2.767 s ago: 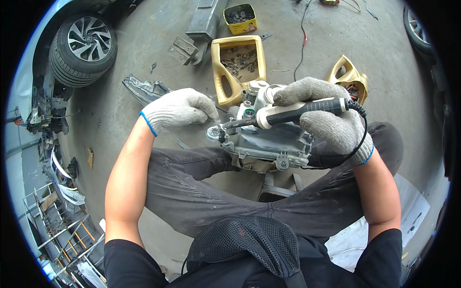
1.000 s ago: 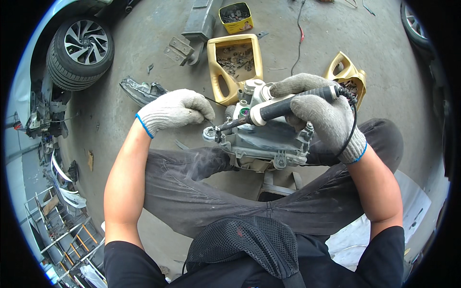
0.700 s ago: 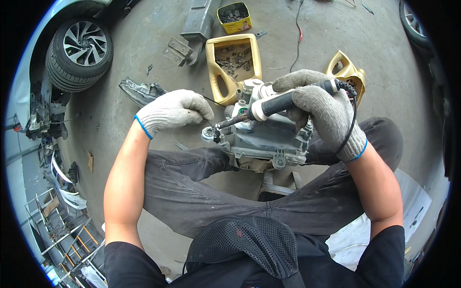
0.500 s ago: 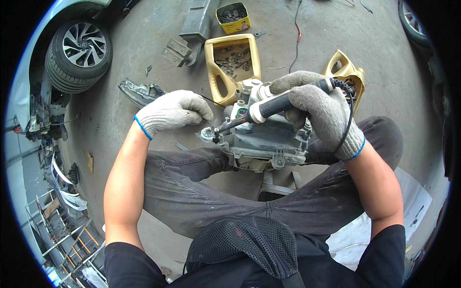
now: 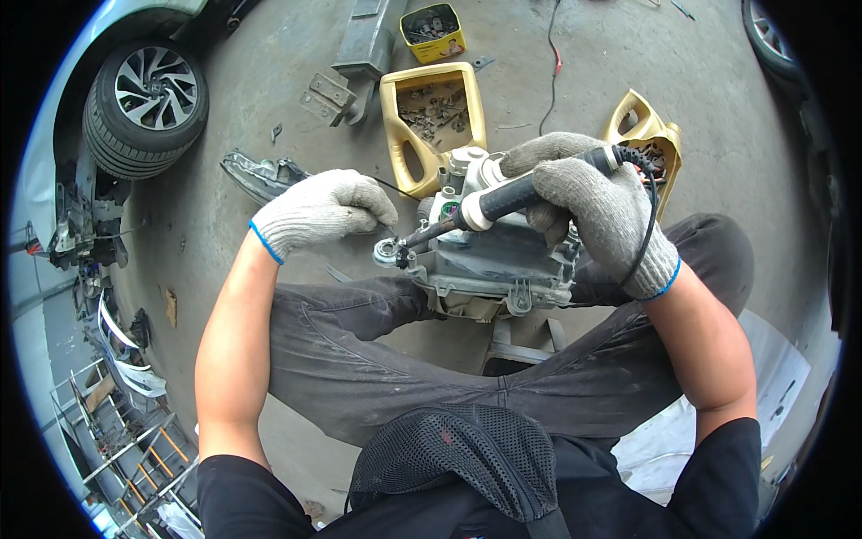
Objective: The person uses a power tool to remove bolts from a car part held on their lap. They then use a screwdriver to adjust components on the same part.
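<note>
A grey car headlight housing (image 5: 489, 260) rests between my legs, its back side up. My gloved right hand (image 5: 597, 202) is wrapped round the dark handle of a soldering iron (image 5: 507, 199). The iron slants down to the left, and its tip meets the housing beside a round mounting tab (image 5: 388, 252). Its cable runs down over the right wrist. Just above that tab is my gloved left hand (image 5: 332, 211), fingers pinched together. A thin dark piece shows at its fingertips, too small to name.
Beyond the housing stands a cut-open gold jug (image 5: 389, 99) with small metal parts inside. Another gold jug (image 5: 669, 135) is at the right, and a yellow tub (image 5: 433, 47) farther back. A wheel (image 5: 148, 108) and a loose lamp part (image 5: 260, 175) lie left. A cord (image 5: 552, 90) crosses the floor.
The soldering iron and my right hand have shifted slightly left. My left hand stays almost in place, and the pale haze by the mounting tab has thinned.
</note>
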A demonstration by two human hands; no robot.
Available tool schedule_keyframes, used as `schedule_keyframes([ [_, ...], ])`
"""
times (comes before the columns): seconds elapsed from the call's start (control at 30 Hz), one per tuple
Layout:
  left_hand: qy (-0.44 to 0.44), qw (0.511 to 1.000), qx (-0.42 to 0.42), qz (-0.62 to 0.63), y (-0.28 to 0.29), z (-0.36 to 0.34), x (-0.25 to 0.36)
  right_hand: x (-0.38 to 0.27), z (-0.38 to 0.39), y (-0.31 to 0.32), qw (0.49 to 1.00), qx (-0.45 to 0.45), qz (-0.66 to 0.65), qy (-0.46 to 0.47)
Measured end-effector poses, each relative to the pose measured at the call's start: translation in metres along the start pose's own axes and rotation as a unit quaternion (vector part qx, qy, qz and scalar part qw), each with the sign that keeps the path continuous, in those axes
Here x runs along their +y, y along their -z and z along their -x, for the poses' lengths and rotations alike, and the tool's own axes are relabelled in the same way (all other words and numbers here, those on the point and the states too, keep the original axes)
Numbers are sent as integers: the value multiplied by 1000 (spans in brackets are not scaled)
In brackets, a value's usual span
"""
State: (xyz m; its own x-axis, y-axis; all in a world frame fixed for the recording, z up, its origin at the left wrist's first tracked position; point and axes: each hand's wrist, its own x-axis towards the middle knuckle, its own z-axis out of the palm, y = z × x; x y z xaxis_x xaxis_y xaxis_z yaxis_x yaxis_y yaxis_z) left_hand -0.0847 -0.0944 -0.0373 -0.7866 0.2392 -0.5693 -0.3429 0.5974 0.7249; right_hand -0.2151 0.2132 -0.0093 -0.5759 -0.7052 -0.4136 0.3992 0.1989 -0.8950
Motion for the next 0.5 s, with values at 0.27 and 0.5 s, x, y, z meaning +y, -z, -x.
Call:
schedule_keyframes([
  [0.27, 33, 999, -11, 15, 0, -1, 2, 1, -1, 0, 1000, 20, 3, 7],
  [0.5, 5, 1000, -11, -8, 0, -1, -1, 0, 0, 2, 1000, 10, -14, 6],
])
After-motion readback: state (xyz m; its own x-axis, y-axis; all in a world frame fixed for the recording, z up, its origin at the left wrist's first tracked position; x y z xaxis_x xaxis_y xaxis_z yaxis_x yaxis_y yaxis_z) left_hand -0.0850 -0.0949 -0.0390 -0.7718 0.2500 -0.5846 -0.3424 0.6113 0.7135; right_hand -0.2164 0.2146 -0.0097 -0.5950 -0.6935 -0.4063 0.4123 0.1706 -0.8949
